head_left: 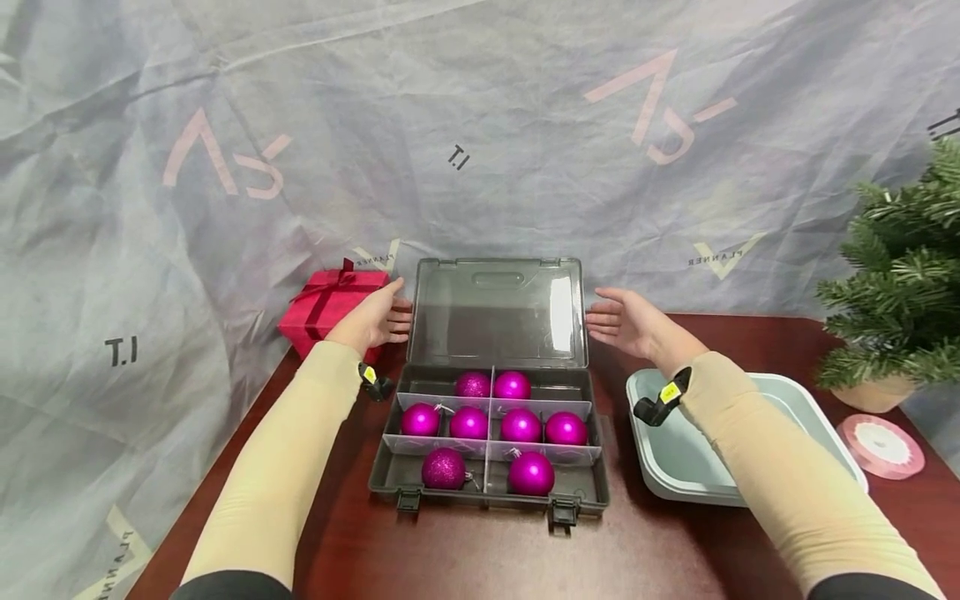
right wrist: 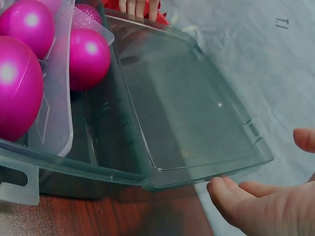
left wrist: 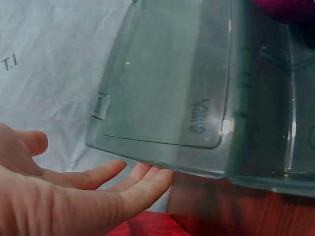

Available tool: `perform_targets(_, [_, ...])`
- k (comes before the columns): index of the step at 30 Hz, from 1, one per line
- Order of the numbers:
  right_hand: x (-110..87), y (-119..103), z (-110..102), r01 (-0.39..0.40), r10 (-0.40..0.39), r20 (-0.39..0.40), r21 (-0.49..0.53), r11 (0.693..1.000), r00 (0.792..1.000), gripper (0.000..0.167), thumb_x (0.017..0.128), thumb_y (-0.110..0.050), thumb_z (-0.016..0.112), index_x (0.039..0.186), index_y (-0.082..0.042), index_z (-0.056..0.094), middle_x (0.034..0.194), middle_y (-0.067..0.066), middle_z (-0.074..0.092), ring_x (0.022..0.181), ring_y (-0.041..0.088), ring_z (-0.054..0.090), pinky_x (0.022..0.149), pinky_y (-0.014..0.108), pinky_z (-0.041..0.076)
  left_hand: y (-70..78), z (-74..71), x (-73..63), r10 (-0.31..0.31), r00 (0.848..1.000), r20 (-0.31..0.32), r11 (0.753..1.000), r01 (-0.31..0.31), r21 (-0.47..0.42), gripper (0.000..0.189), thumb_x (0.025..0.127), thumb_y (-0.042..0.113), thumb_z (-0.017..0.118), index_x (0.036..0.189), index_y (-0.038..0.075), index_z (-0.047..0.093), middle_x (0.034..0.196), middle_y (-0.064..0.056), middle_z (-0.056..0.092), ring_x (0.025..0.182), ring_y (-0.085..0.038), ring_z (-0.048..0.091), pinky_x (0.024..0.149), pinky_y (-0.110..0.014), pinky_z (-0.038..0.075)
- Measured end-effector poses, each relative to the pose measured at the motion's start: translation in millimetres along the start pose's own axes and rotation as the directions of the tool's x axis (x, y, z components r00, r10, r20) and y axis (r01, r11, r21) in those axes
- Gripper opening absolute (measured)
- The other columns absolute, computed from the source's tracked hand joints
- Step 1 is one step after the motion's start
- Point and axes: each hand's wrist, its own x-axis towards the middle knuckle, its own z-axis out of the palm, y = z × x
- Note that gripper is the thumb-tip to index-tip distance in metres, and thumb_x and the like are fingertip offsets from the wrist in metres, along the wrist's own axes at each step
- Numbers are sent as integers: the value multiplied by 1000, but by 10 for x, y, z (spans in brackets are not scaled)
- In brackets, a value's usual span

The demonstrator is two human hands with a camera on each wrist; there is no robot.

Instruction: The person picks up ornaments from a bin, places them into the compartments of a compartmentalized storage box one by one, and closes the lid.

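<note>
A grey see-through plastic storage box (head_left: 384, 475) sits on the table with its lid (head_left: 480, 325) raised upright at the back. Clear dividers split it into compartments, and several magenta ball ornaments (head_left: 531, 473) lie in them, some glittery, some smooth. My left hand (head_left: 378, 317) is at the lid's left side; in the left wrist view its fingertips (left wrist: 165, 176) meet the lid's edge. On the opposite side is my right hand (head_left: 626, 325), its fingertips (right wrist: 219, 186) at the lid's right edge. Both hands have extended fingers and grip nothing.
A red gift box (head_left: 330, 304) with a dark ribbon stands behind my left hand. Under my right forearm is a pale blue basin (head_left: 780, 392). Farther right are a pink ribbon roll (head_left: 881, 447) and a small potted fir tree (head_left: 900, 292). Grey cloth (head_left: 480, 100) hangs behind the table.
</note>
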Motion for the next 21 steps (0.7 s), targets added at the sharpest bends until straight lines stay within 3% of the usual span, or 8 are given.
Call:
perform_targets(8, [-86, -79, 47, 29, -31, -29, -89, 996, 999, 72, 107, -38, 41, 161, 1, 14, 149, 18, 31, 133, 28, 36, 119, 38, 25, 98, -14, -165, 44, 999, 6, 999, -44, 27, 74, 108, 52, 31, 162, 3, 21, 162, -27, 23, 148, -41, 27, 120, -51, 24])
perform_targets(13, [-163, -133, 98, 49, -51, -15, -119, 992, 999, 72, 107, -37, 42, 160, 3, 16, 141, 16, 36, 128, 28, 39, 119, 39, 25, 133, -36, -271, 68, 998, 5, 996, -68, 49, 74, 108, 52, 31, 161, 2, 22, 161, -29, 24, 147, -42, 30, 119, -52, 24])
perform_targets(21, [-406, -195, 153, 96, -92, 28, -183, 978, 995, 73, 108, -39, 41, 160, 3, 13, 157, 22, 26, 140, 35, 33, 120, 42, 24, 190, -72, -473, 93, 995, 23, 989, -95, 111, 76, 106, 53, 36, 158, 0, 26, 157, -29, 30, 143, -41, 36, 116, -50, 31])
